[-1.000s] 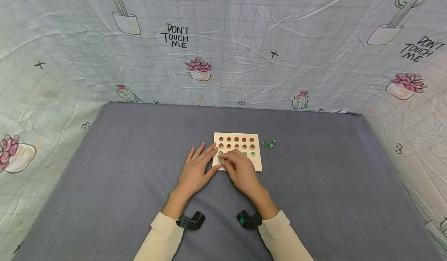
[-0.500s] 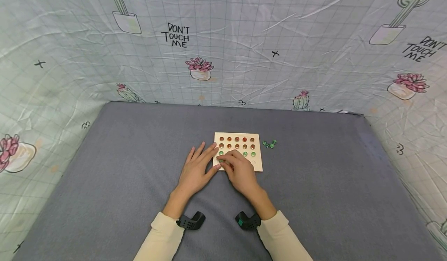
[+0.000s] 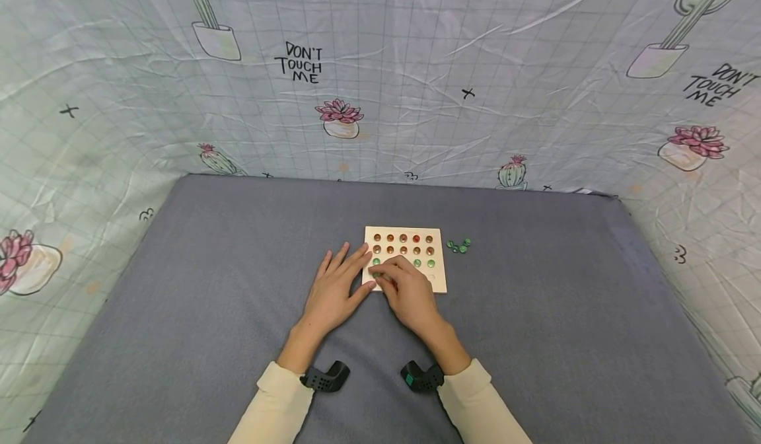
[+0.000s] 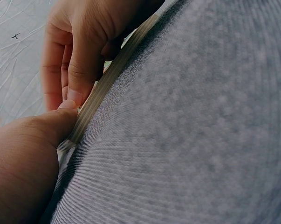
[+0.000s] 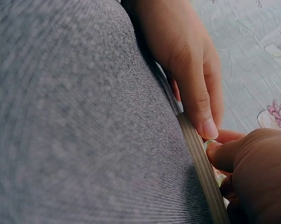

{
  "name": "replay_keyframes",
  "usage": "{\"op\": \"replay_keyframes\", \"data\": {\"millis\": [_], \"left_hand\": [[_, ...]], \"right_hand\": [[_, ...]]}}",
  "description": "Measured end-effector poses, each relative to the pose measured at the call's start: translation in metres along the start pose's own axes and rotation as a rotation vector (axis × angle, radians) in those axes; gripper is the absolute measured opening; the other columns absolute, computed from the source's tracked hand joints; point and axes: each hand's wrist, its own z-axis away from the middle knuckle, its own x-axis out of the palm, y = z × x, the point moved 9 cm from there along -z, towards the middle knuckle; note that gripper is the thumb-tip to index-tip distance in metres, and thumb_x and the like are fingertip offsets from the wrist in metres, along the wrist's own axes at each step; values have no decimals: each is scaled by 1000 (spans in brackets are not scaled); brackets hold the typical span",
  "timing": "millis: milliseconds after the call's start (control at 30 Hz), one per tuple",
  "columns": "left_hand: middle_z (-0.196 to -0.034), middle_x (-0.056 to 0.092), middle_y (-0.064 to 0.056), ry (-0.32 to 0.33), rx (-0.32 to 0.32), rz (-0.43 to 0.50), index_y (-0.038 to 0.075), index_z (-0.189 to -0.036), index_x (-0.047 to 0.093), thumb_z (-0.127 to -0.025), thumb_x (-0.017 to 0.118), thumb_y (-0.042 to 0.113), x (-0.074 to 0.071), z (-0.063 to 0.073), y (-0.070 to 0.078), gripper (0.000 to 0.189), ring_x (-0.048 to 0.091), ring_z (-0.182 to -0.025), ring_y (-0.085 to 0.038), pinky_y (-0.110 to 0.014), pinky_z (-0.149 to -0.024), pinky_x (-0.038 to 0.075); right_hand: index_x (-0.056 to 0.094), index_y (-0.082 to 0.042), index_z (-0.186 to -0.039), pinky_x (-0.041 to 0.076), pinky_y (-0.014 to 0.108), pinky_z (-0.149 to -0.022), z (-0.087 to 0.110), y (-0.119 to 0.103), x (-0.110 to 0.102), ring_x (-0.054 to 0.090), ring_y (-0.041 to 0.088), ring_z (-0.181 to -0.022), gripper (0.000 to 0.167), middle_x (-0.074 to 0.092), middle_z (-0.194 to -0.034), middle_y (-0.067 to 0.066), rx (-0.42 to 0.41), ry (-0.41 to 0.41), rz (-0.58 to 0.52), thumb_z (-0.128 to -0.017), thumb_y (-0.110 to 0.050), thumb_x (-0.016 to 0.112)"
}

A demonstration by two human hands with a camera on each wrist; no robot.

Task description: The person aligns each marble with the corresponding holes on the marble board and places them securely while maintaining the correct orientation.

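Green marble (image 5: pixel 208 144) sits pinched by the right hand (image 3: pixel 409 292), its grip shifted slightly left, the left hand (image 3: pixel 335 291) spread.

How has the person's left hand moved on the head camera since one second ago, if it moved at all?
No, no clear movement: judged against the wooden board, the left hand keeps its place at the board's left edge.

Cactus-print backdrop (image 3: pixel 404 54) around gray cloth (image 3: pixel 565 312)
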Motion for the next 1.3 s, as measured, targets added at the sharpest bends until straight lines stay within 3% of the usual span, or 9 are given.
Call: {"op": "replay_keyframes", "data": {"millis": [433, 800, 1300], "left_hand": [[-146, 44, -4, 12, 7, 11, 13, -140, 52, -92, 63, 38, -1, 1, 1, 55, 31, -138, -33, -55, -114, 16], [-148, 42, -1, -14, -13, 4, 14, -141, 51, -93, 61, 40, 1, 0, -1, 55, 29, -139, -31, -52, -116, 13], [-149, 40, 0, -31, -30, 1, 15, -142, 49, -94, 60, 41, 2, -1, -2, 56, 27, -140, -30, -49, -117, 11]], "right_hand": [[73, -12, -106, 39, 19, -49, -1, -3, -5, 43, 3, -59, 20, 60, -93, -1, -25, 23, -48, -86, -7, 72], [72, -10, -104, 39, 21, -49, -6, -1, -18, 43, 5, -58, 19, 62, -92, 2, -19, 52, -69, -86, -5, 72], [73, -7, -103, 40, 24, -48, -9, 23, -62, 48, 8, -59, 17, 63, -87, 6, 23, 196, -107, -86, -4, 71]]}}
